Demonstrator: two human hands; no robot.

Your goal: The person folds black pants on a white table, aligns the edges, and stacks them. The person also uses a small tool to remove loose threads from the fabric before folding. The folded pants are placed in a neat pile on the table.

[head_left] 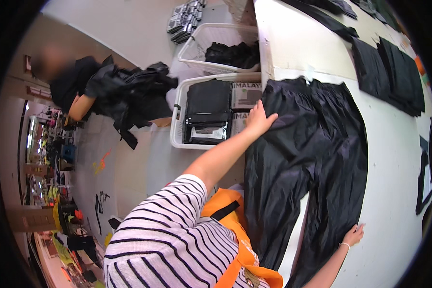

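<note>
A pair of black trousers [312, 139] with a gathered elastic waist lies spread out on the white table, its legs running toward me. At the trousers' left edge, just below the waistband, my left hand [260, 120] rests with its thumb spread away from the fingers. Lower down, my right hand [353, 236] touches the outer edge of the right leg, fingers stretched out. A bracelet circles my right wrist. Slight wrinkles cross the thin, shiny fabric. The bottoms of the legs run close to the lower edge of the view.
Left of the table [389, 158] stands a white basket [176, 122] holding folded black garments and printed packs. Behind it, another basket [189, 53] contains black cloth. Folded dark garments [391, 74] lie at the far right. A person [77, 86] at left holds black garments.
</note>
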